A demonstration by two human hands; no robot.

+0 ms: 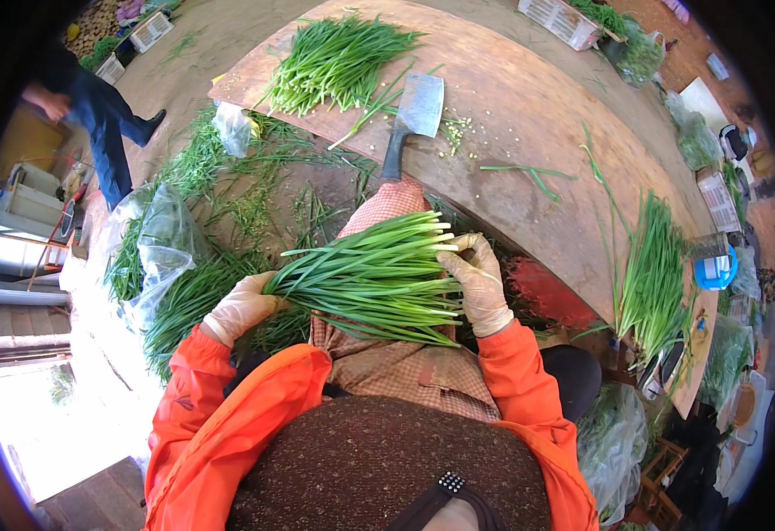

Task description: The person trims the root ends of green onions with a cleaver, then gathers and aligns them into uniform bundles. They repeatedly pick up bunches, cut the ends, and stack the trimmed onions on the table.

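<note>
A loose bunch of garlic chives [367,279] lies fanned out above my lap, its pale cut ends towards the right. My left hand [245,306], in a thin whitish glove, grips the leafy end. At the stem ends is my gloved right hand [479,282], thumb and fingers pinching at a pale stalk tip. Just ahead, a cleaver [421,106] rests on the wooden table [513,86], its dark handle jutting over the near edge towards me. A checked apron [401,372] covers my lap beneath the bunch.
More chives form a pile [341,63] at the table's far left and a bundle [653,279] at its right end, near a blue-handled container [716,269]. Loose greens [195,312] and plastic bags [168,245] cover the floor at left. A person [99,126] stands beyond them.
</note>
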